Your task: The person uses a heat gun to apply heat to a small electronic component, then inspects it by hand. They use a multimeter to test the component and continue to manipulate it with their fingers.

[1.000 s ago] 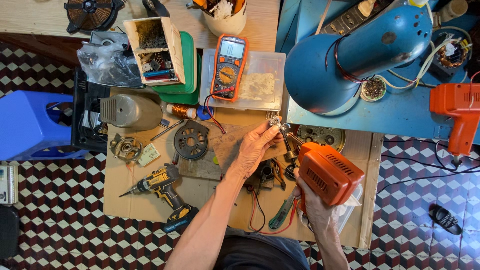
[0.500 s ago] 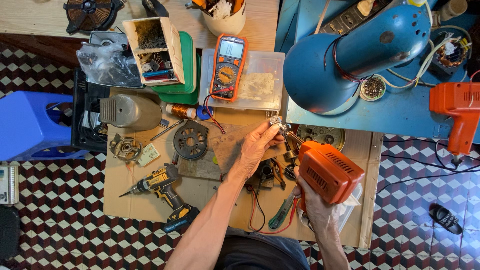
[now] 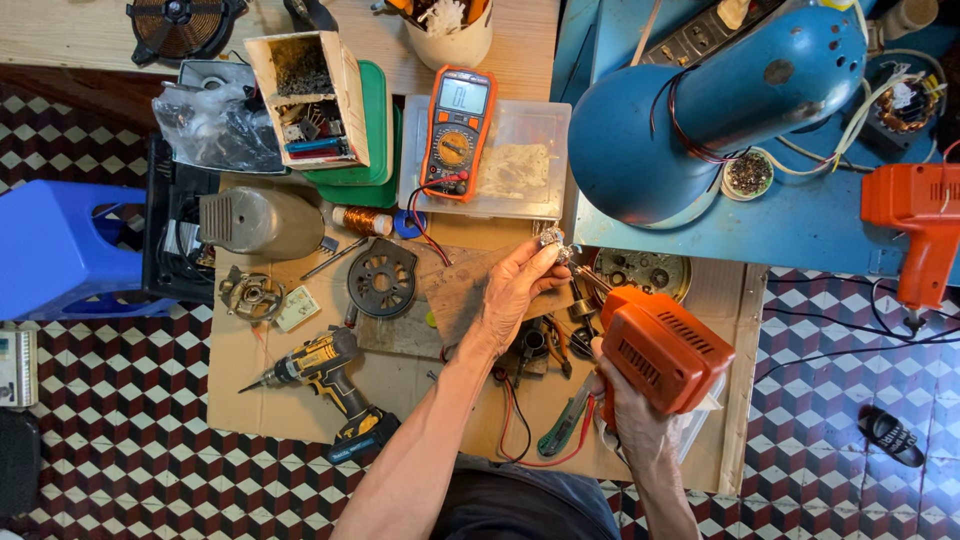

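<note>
My left hand pinches a small shiny metal part between thumb and fingers, held above the cardboard-covered bench. My right hand grips the handle of an orange soldering gun. The gun's thin tip points up-left and reaches the metal part. An orange multimeter lies on a clear plastic box just above, with red and black leads trailing down toward my hands.
A yellow cordless drill, a round black motor cover, a grey motor housing and a copper wire spool lie to the left. A big blue lamp shade and a second orange gun are at right. Blue stool far left.
None of note: both hands hold their positions, with the soldering gun tip staying at the small part.
</note>
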